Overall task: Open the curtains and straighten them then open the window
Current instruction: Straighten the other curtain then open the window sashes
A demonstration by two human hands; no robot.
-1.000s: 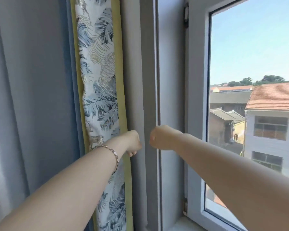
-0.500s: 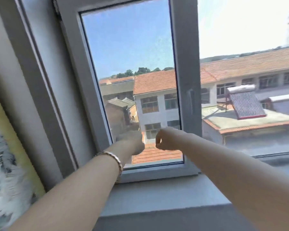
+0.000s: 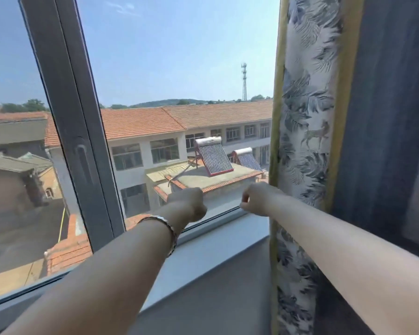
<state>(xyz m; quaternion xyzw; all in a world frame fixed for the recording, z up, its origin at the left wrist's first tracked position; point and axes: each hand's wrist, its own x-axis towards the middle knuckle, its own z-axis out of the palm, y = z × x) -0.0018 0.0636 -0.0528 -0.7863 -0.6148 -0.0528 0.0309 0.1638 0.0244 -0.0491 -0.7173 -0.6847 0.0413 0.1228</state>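
The right curtain, a leaf-print strip with yellow-green edges beside plain blue cloth, hangs gathered at the right of the window. The window's grey middle post leans across the left, with a recessed handle on it. Both sashes look closed. My left hand, bracelet on its wrist, is a fist in front of the glass, holding nothing. My right hand is curled shut just left of the curtain's edge, not gripping it.
A grey window sill runs under my arms. Outside are red-tiled roofs and rooftop solar heaters. A mast stands far off.
My view has swung from the left curtain across the window to the right curtain. Both fists stay held out in front, a little further apart now.
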